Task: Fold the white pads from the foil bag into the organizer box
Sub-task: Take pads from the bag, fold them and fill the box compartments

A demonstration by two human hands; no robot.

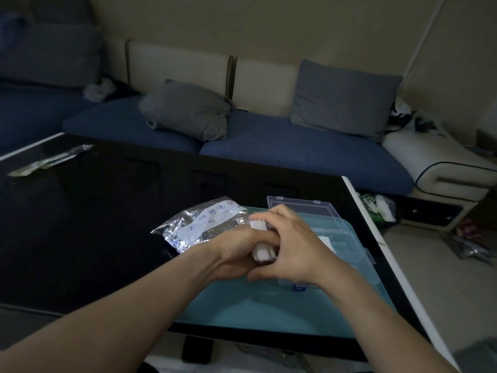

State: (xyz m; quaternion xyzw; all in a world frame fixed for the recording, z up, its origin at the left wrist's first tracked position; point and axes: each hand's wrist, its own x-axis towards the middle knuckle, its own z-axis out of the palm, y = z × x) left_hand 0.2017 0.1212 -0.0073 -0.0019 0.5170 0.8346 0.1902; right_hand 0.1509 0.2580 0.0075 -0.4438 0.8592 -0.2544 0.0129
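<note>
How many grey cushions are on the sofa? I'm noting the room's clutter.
2. One cushion lies slumped on the blue seat left of centre; the other leans upright against the backrest to the right. Dim light may hide more at far left.

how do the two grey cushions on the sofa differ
The left cushion is slumped and crumpled, lying low on the blue seat; the right cushion stands propped against the cream backrest, fairly smooth. The left cushion shows a rounded, saggy outline with a bunched corner; the right cushion keeps a squarer outline and looks larger in this view. Both are grey fabric and sit on the same sofa.
</note>
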